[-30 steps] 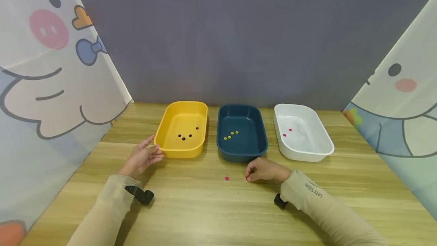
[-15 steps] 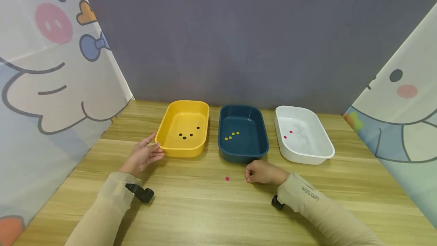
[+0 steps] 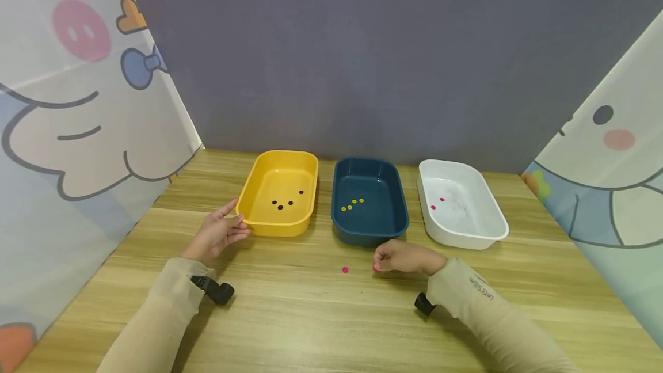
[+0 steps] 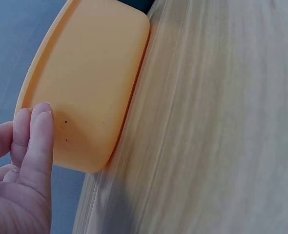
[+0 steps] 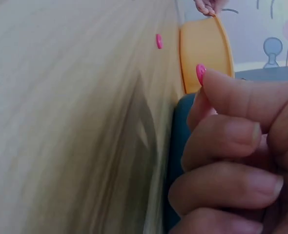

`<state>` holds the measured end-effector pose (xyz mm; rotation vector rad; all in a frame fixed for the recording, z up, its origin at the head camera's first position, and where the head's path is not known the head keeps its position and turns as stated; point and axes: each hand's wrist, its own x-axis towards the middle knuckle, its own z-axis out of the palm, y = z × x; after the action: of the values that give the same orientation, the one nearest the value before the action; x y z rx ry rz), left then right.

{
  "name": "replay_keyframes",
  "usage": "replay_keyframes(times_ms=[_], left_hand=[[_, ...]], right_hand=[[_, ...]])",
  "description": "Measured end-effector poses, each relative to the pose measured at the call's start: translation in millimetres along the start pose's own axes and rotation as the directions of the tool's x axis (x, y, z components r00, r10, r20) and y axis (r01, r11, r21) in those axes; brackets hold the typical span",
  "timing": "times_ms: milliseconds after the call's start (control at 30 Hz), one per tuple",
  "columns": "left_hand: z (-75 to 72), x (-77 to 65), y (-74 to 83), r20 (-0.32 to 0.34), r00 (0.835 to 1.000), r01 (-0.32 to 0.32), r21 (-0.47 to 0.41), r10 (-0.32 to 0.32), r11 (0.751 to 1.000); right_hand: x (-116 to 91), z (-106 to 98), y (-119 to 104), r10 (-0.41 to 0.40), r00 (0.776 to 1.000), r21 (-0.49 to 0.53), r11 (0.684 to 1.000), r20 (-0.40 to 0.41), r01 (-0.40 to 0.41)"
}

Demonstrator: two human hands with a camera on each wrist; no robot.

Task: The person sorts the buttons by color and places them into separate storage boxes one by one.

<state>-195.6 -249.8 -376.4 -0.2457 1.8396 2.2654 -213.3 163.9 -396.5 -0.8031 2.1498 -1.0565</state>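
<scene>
My right hand [image 3: 406, 258] pinches a small pink button [image 5: 200, 74] between thumb and forefinger, its other fingers curled, just in front of the navy tray. To its left a second pink button [image 3: 345, 269] lies on the wooden table. My left hand [image 3: 214, 235] rests at the near left corner of the yellow tray [image 3: 277, 229], with fairly straight fingers [image 4: 41, 141] against the outside near the rim. Several black buttons [image 3: 280, 207] lie inside the yellow tray. Several yellow buttons [image 3: 349, 207] lie in the navy tray [image 3: 369, 239]. Two pink buttons [image 3: 442, 200] are in the white tray [image 3: 463, 240].
The three trays stand in a row at the back of the wooden table [image 3: 290, 315], near a grey panel [image 3: 352, 62]. Cartoon-printed panels [image 3: 67, 131] flank the table on both sides.
The right hand stays in front of the navy tray, and its pink button, hidden half a second ago, shows again at the fingertips. The left hand has kept its place at the yellow tray.
</scene>
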Motion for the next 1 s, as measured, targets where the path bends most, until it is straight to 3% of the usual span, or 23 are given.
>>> replay_keyframes(times_ms=[400,767,1000], left_hand=[[-0.4,4.4,-0.3,0.005,1.0,0.006,0.011,-0.006,1.0],[-0.7,-1.0,-0.2,0.017,1.0,0.017,-0.043,-0.016,0.999],[-3.7,0.2,1.8,0.039,0.999,0.027,-0.063,-0.024,0.998]], right_hand=[[-8,-9,-1,0.07,0.996,0.117,0.991,-0.063,-0.062],[-23,-21,1,0.069,0.989,0.087,0.995,-0.13,-0.058],[-39,-38,-1,0.13,0.982,0.111,0.987,-0.14,-0.115]])
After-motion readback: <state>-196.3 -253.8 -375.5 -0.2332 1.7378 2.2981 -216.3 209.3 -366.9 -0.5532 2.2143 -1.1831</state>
